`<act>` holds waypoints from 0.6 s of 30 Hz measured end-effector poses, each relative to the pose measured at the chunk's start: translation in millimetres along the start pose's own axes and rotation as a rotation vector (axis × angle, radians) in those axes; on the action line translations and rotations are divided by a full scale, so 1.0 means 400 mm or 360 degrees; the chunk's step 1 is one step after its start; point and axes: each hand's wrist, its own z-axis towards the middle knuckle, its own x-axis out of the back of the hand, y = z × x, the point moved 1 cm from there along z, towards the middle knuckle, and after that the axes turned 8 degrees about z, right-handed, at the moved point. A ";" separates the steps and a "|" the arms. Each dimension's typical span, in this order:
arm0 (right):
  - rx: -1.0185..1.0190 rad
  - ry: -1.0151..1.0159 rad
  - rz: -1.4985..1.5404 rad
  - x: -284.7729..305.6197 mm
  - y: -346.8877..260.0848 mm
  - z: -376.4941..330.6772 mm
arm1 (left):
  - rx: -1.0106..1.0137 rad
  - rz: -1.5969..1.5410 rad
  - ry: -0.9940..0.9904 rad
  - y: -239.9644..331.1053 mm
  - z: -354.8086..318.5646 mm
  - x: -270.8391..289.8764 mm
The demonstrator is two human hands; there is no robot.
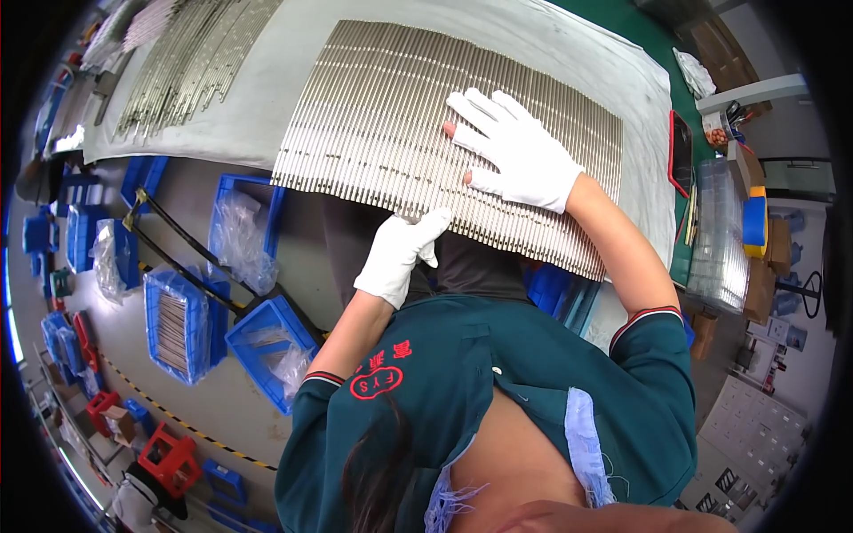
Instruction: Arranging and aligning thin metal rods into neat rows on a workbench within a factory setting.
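A wide row of thin silvery metal rods (373, 115) lies side by side on the white-covered table, with the near ends reaching its edge. My right hand (520, 151), in a white glove with some fingertips bare, is spread flat on top of the rods, right of their middle. At the near edge, my gloved left hand (395, 253) has its thumb against the rod ends and its other fingers curled below them. The undersides of the rods at that hand are hidden.
More loose rods (191, 71) lie at the far left of the white cloth (267, 98). Blue crates (178, 324) with plastic bags stand on the floor to the left. On the right are a red-edged dark tray (681, 151), clear plastic trays (721, 235) and blue tape (755, 222).
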 end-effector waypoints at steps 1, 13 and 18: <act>0.0002 0.0000 -0.0001 0.000 0.000 0.000 | -0.0002 -0.0001 0.0001 0.001 -0.001 -0.001; 0.0021 0.0036 -0.0003 -0.001 0.002 -0.001 | -0.0036 0.0137 0.0084 0.021 0.008 0.017; 0.0006 0.0021 -0.0021 0.003 0.000 0.000 | 0.0052 0.0287 0.0133 0.035 -0.009 0.019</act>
